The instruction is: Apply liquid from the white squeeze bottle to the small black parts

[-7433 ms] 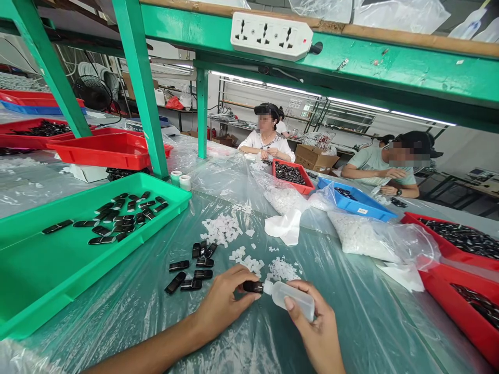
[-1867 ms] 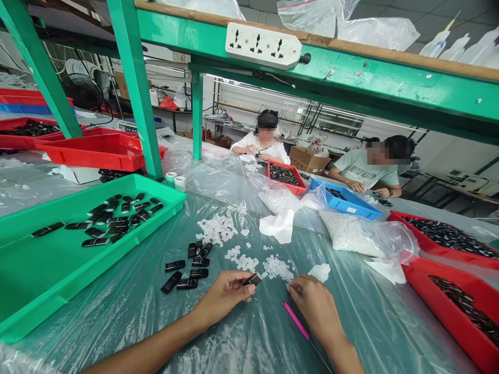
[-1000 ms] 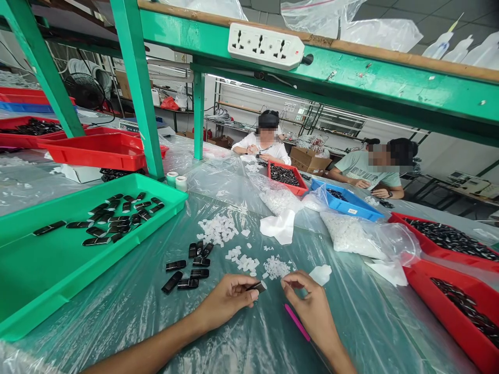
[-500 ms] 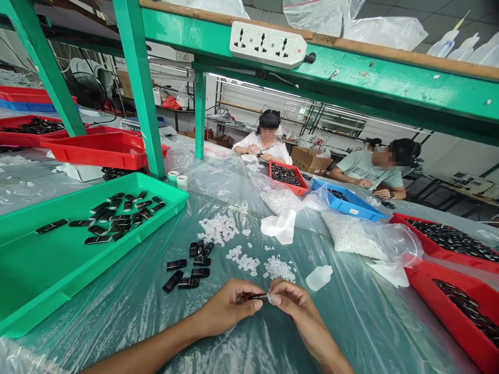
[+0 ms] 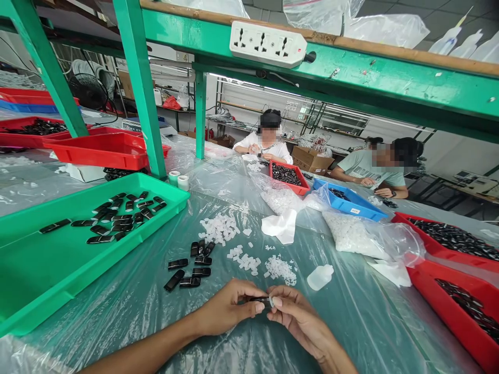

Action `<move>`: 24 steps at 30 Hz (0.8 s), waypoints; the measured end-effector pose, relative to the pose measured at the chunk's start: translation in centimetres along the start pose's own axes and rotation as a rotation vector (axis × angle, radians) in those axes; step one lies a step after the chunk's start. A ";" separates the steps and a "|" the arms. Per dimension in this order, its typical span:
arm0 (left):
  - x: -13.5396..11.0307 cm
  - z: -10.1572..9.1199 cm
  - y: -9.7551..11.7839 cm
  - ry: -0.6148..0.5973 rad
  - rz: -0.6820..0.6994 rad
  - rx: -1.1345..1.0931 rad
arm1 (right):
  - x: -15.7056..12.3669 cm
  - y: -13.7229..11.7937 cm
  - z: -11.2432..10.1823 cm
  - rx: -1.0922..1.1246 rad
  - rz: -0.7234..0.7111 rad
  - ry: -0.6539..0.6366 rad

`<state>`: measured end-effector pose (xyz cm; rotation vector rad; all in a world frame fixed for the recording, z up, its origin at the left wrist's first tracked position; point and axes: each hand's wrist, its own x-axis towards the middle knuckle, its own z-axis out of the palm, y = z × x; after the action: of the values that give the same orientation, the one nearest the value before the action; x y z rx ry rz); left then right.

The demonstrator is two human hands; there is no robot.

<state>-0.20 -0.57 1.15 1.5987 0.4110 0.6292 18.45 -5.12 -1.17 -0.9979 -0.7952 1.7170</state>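
Note:
My left hand pinches a small glossy black casing between thumb and fingers, its end pointing right. At that end sits a small whitish cap, and my right hand has thumb and fingers closed on it. How firmly the cap is seated I cannot tell. Left of my hands lies a loose group of black casings. Just beyond them are piles of small translucent white pieces: a larger pile, a middle one and a fine-grained one.
A green tray with more black casings stands at left. A white squeeze bottle lies to the right, near a bag of white pieces. Red trays line the right side. Overhead runs a green shelf beam; two people sit across the table.
My right hand's fingers have shifted and turned slightly around the capped end of the casing. My left hand keeps its hold. The view has moved a little.

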 end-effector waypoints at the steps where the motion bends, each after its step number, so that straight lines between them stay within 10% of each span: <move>1: 0.0 0.0 0.0 -0.001 0.000 -0.009 | 0.0 0.0 0.0 0.001 0.007 0.001; 24: -0.8 -0.4 1.2 0.183 0.017 0.271 | 0.1 0.0 -0.4 0.172 -0.082 -0.017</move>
<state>-1.19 -0.88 2.18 1.8092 0.6402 0.7607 18.76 -5.02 -1.35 -0.8249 -0.6774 1.6942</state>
